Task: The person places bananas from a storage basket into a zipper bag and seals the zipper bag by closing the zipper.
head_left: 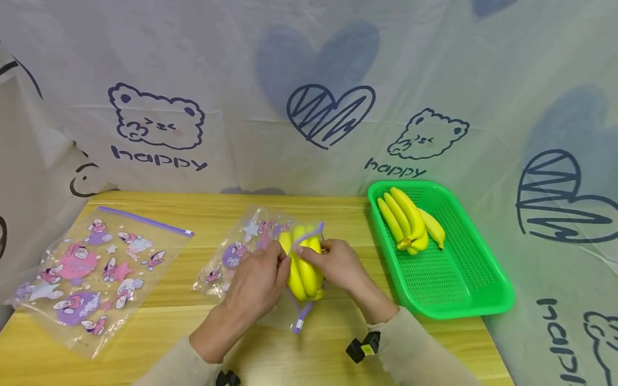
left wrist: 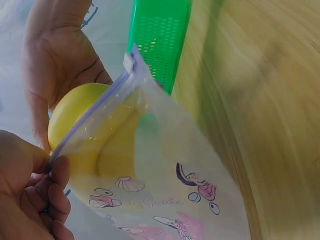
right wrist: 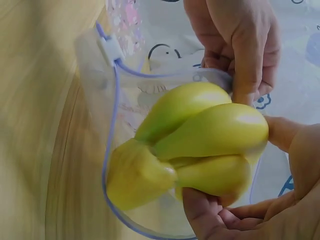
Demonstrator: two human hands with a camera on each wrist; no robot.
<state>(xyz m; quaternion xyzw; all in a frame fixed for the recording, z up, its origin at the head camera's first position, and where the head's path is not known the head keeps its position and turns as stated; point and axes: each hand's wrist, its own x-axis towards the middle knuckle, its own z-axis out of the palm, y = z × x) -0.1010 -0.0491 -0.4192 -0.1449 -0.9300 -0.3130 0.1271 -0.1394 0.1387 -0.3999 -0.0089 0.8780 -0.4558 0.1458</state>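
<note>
A bunch of yellow bananas (right wrist: 210, 135) sits partly inside the mouth of a clear zip bag (left wrist: 165, 165) with purple edging and printed cartoon figures. My left hand (head_left: 258, 273) pinches the bag's purple rim between thumb and fingers, as the left wrist view shows. With thumb and fingers on either side, my right hand (head_left: 345, 262) grips the bananas at the bag's opening. The white slider (right wrist: 111, 50) hangs at one end of the parted zip. In the head view the bag's printed body extends to the left, behind my left hand.
To the right stands a green basket (head_left: 458, 279) with another bunch of bananas (head_left: 405, 217) in it. A second printed zip bag (head_left: 96, 268) lies flat on the left of the wooden table (head_left: 193, 327). Behind the table hangs a printed cloth (head_left: 251, 123).
</note>
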